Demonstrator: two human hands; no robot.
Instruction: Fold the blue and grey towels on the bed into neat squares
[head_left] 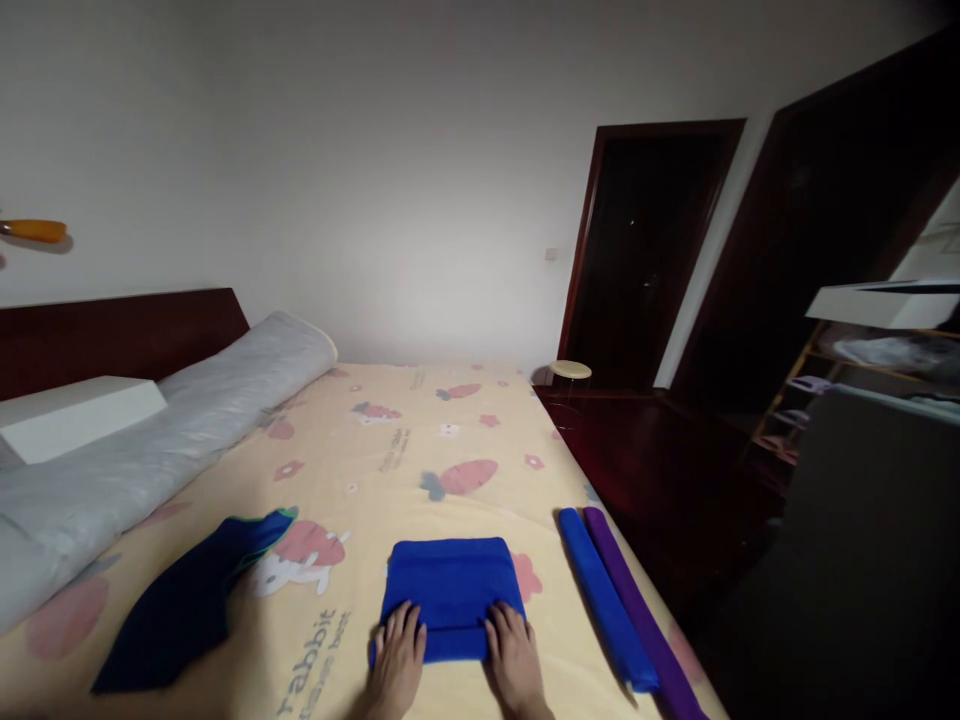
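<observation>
A folded bright blue towel (450, 585) lies on the yellow printed bedsheet (390, 470) right in front of me. My left hand (397, 660) rests on its near left corner, fingers curled over the edge. At the near right corner my right hand (514, 655) does the same, fingers pressed on the rolled-up near edge. A rolled blue towel (604, 595) and a rolled purple towel (641, 610) lie side by side to the right. To the left lies a dark navy cloth (187, 600), spread loosely.
A long grey rolled quilt (150, 440) runs along the bed's left side below a dark wooden headboard (112, 335), with a white box (75, 415) on it. The bed's right edge drops to dark floor. A round stool (570, 371), doorway and shelving stand beyond.
</observation>
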